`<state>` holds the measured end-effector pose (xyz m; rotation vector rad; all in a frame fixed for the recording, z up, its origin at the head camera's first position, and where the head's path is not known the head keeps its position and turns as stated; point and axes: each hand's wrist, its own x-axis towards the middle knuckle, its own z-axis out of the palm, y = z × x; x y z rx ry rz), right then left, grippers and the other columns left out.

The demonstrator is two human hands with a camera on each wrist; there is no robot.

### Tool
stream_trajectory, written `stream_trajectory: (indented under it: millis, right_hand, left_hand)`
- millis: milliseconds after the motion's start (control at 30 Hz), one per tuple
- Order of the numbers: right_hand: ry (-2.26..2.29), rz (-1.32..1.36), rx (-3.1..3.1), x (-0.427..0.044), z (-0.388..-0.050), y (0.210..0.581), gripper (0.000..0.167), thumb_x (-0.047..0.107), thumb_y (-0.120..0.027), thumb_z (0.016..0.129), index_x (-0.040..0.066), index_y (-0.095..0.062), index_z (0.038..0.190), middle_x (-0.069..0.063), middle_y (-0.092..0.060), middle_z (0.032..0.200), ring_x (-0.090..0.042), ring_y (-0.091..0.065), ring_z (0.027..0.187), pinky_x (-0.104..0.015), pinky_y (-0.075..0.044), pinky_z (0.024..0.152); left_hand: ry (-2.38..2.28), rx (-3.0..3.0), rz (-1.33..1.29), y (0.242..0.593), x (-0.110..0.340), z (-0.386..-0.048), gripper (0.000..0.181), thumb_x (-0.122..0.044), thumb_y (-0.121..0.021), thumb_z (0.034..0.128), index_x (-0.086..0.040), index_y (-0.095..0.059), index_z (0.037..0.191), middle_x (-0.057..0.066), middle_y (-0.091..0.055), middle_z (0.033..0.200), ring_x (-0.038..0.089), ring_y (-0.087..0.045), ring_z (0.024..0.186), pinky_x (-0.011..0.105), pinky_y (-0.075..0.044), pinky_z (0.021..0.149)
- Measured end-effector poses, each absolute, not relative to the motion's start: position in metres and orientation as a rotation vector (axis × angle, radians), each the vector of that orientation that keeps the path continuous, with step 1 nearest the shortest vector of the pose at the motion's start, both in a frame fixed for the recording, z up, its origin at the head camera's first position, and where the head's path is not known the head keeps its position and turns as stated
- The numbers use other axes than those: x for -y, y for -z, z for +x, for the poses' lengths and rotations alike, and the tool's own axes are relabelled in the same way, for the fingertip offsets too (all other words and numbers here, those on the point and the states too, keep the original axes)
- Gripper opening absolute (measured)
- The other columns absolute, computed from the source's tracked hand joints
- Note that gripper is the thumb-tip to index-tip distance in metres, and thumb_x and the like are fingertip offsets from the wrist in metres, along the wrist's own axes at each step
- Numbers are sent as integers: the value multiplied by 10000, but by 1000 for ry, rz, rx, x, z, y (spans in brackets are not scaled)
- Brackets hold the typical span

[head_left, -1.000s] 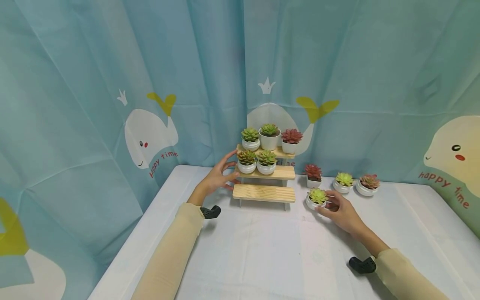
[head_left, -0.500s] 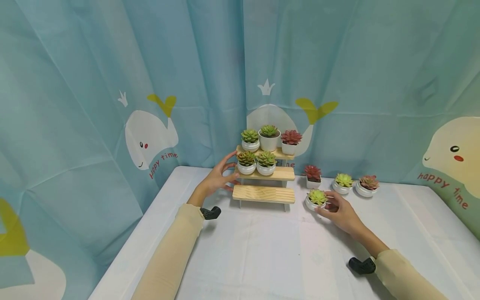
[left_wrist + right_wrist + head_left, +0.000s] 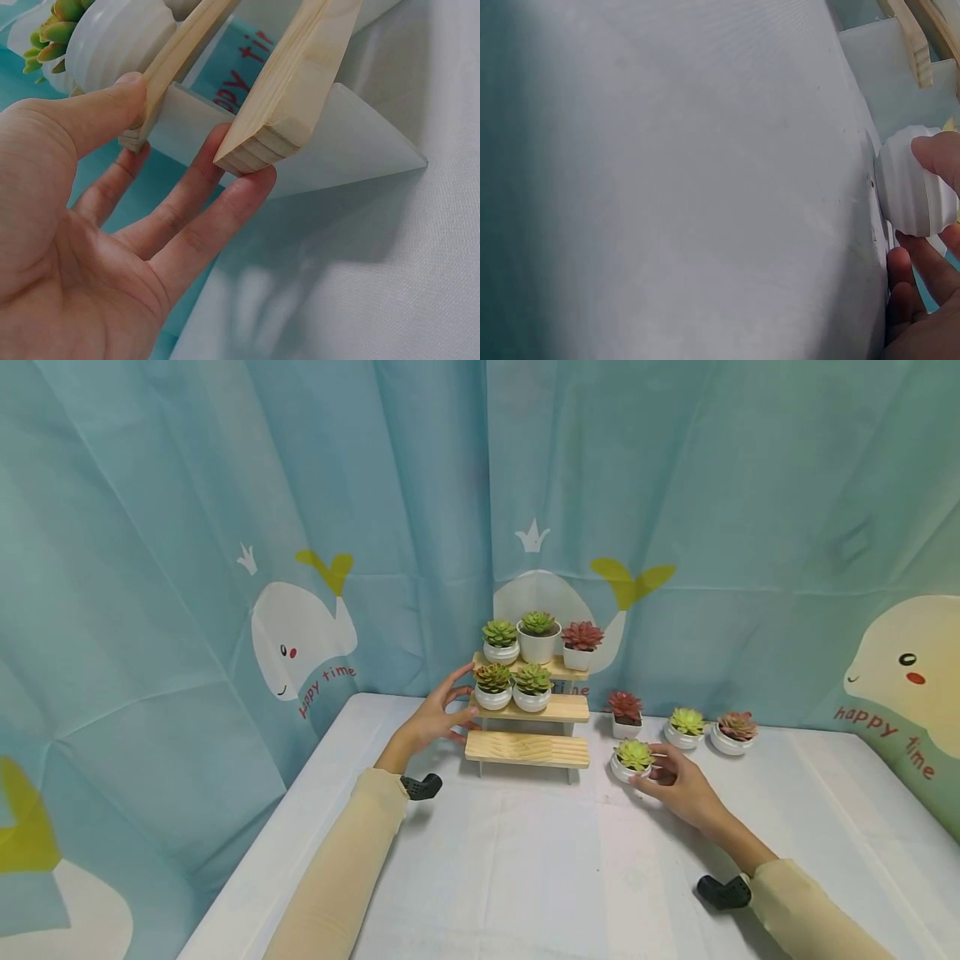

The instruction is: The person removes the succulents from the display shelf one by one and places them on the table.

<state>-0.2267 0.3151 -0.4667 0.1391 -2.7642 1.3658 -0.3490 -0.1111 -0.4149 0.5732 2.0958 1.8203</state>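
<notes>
A three-tier wooden display stand (image 3: pixel 527 746) bears several small potted succulents on its top and middle shelves. My left hand (image 3: pixel 431 718) holds the stand's left end; in the left wrist view the thumb (image 3: pixel 112 112) lies on one shelf's end and fingertips touch the shelf below. Beside the stand's right end, my right hand (image 3: pixel 684 783) grips a light-green potted succulent (image 3: pixel 633 755), low at the table. Its ribbed white pot (image 3: pixel 911 180) sits between thumb and fingers in the right wrist view; the plant is mostly hidden there.
Behind the right hand stand a red succulent (image 3: pixel 626 713) in a square pot, a yellow-green succulent (image 3: pixel 684 727) and a pinkish one (image 3: pixel 734 732). A blue curtain (image 3: pixel 420 527) hangs along the back of the white-covered table (image 3: pixel 540 877).
Both hands keep their places, the left at the stand and the right on the light-green potted succulent. Only a slight shift of the head view shows.
</notes>
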Motion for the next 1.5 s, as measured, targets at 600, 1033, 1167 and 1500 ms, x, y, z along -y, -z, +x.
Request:
stream_trajectory:
  millis: [600,1033,1167,1500]
  right_hand:
    - [-1406,353,2915,-334,-227,434,868,248,-796,934,-42,-252,1545,-375,-489,1408,-434,-642,1146,-454,-588,854]
    - [-1298,455,2875,-340,-229,405,835,236,-777,948,46,-259,1575,-352,-440,1463,-518,-573,1203,-500,-582,840]
    - [-1236,459,2855,-335,-233,399,820,252,-777,950,48,-281,1570,-322,-471,1447,-490,-583,1198,-537,-572,869]
    - [-1170,505,2744,-313,-246,381,751,244,-773,954,73,-353,1553,-297,-514,1444,-439,-628,1149,-481,-557,862]
  left_hand:
    - [-1833,-2057,590,415,111,-349,780,-178,-645,1039,-431,-205,1631,152,-216,1670,515,-645,1102,562,-593,805]
    - [-1855,-2033,568,415,111,-349,770,-160,-653,1033,-474,-245,1605,110,-244,1656,471,-645,1133,549,-597,770]
    - [-1849,-2032,583,414,111,-349,774,-152,-640,1040,-461,-225,1616,128,-227,1661,504,-632,1137,541,-599,772]
    - [-1846,-2034,595,415,111,-350,778,-146,-636,1041,-445,-216,1623,138,-231,1658,510,-636,1114,533,-604,753]
